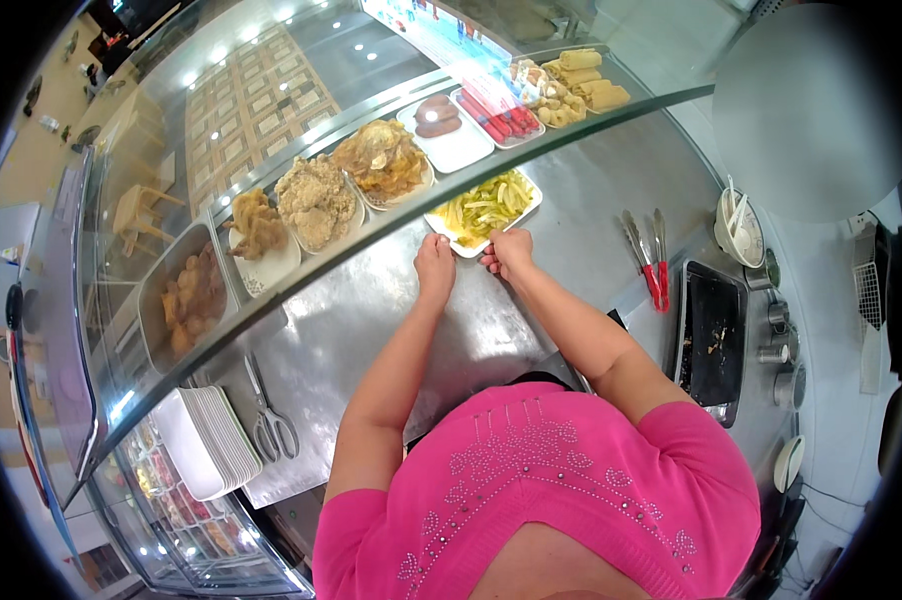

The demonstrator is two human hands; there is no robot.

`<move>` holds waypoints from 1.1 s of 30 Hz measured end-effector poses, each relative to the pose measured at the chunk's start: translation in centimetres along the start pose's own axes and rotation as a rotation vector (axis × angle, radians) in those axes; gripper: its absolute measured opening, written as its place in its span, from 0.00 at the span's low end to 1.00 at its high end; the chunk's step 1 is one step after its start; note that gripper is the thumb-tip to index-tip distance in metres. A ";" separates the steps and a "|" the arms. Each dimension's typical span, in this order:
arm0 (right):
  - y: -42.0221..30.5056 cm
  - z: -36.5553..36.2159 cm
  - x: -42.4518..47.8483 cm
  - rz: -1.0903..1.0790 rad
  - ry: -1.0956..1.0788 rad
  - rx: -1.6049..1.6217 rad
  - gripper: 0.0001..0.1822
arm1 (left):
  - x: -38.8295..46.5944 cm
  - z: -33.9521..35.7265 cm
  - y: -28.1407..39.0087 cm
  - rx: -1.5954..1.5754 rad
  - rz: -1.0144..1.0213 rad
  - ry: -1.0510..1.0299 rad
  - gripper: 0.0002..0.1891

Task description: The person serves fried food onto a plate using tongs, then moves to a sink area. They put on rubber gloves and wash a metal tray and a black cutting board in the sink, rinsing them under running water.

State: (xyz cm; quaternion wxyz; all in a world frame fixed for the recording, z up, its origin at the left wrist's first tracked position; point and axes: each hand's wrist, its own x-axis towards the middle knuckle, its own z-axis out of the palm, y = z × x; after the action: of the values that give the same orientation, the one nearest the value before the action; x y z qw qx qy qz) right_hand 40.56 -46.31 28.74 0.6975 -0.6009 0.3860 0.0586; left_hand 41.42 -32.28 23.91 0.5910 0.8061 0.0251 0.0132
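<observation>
A white rectangular plate (465, 251) of chopped green and yellow pickled vegetables (488, 206) is in front of me on the steel counter, partly beneath the glass edge of the display case. My left hand (436, 264) holds its near left corner between thumb and fingers. At the near right edge, my right hand (512, 250) grips the same plate, fingers curled in under the rim. The far part of the plate shows through the glass.
Behind the glass (391, 225) are trays of fried food (319, 199), red sausages (507, 124) and rolls (604, 94). Red-handled tongs (657, 277) and a black tray (713, 337) are at right. Scissors (274, 431) and stacked white plates (207, 442) are at left.
</observation>
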 end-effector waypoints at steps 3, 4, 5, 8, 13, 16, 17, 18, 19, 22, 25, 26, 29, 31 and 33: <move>-0.3 -0.1 0.9 0.018 -0.030 0.007 0.06 | 0.4 0.2 0.6 -0.037 -0.041 -0.008 0.10; -0.4 0.0 1.2 0.024 -0.029 0.017 0.06 | 0.5 0.2 0.8 -0.054 -0.053 -0.005 0.10; -0.5 0.2 1.5 0.032 -0.027 0.029 0.06 | 0.6 0.2 1.2 -0.057 -0.057 -0.003 0.10; -0.1 0.4 1.8 0.025 -0.019 0.045 0.06 | 1.0 0.1 2.0 -0.107 -0.084 0.019 0.09; 0.1 1.1 1.4 0.019 -0.056 0.058 0.06 | 1.5 -0.7 1.3 -0.179 -0.164 -0.001 0.08; 0.4 0.6 1.7 0.009 -0.061 0.100 0.05 | 0.8 -1.6 1.0 -0.176 -0.127 -0.077 0.10; 0.6 0.1 1.8 0.006 -0.048 0.112 0.04 | -0.2 -2.2 0.6 -0.225 -0.147 -0.067 0.09; 0.7 -0.7 1.8 0.002 -0.027 0.130 0.04 | -1.4 -2.9 0.1 -0.273 -0.165 -0.066 0.08; 1.4 -1.9 1.8 -0.021 -0.019 0.138 0.03 | -2.8 -4.0 0.5 -0.293 -0.172 -0.112 0.08; 1.7 -5.4 -2.4 -0.119 -0.088 0.052 0.04 | -6.9 -9.3 -2.8 -0.414 -0.209 -0.129 0.11; 3.3 -11.3 -6.2 -0.261 -0.030 -0.013 0.04 | -10.4 -13.6 -2.2 -0.236 -0.297 -0.083 0.15; 3.6 -14.0 -7.8 -0.307 0.040 -0.067 0.05 | -11.2 -14.4 -1.1 -0.225 -0.311 -0.095 0.16; 6.4 -22.7 -13.4 -0.369 0.371 -0.091 0.05 | -10.2 -14.5 -1.0 -0.210 -0.202 -0.249 0.14; 8.5 -28.3 -17.6 -0.325 0.616 -0.153 0.04 | -9.1 -12.9 -1.8 -0.277 -0.143 -0.351 0.10; 12.4 -34.2 -21.0 -0.321 0.836 -0.129 0.04 | -8.7 -9.2 0.1 -0.365 -0.063 -0.407 0.10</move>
State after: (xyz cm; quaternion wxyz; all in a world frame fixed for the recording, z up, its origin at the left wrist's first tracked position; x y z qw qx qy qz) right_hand 3.16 -65.12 32.39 0.4431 -0.6674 0.5321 -0.2739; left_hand 32.29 -24.01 26.89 0.7196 0.6712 -0.0720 -0.1630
